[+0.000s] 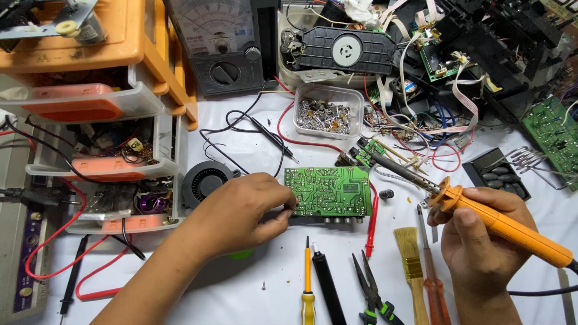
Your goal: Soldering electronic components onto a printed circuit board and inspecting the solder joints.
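Our left hand (pixel 241 210) pinches the left edge of the green circuit board (pixel 328 191), solder side up, which lies flat on the white table (pixel 253 283) just in front of us. Our right hand (pixel 475 235) has its grip wrapped tight around the orange handle of the soldering iron (pixel 481 213); the iron's tip points up and left, resting near the board's upper right corner — whether it touches the board we cannot tell.

To do this well, we judge the board wants a firm hold so it cannot slide, the tip laid against one joint only, and the wrist braced on the table.

Below the board lie a yellow screwdriver (pixel 307 283), a black probe (pixel 328 289), pliers (pixel 370 295), a brush (pixel 412 265) and a red test probe (pixel 372 225). A small black fan (pixel 205 180) sits to the left, beside clear drawers (pixel 102 174) with orange fronts. Farther back stand an analogue meter (pixel 223 42) and a tub of small metal parts (pixel 328 114) — the right side is crowded with loose wires and stripped electronics.
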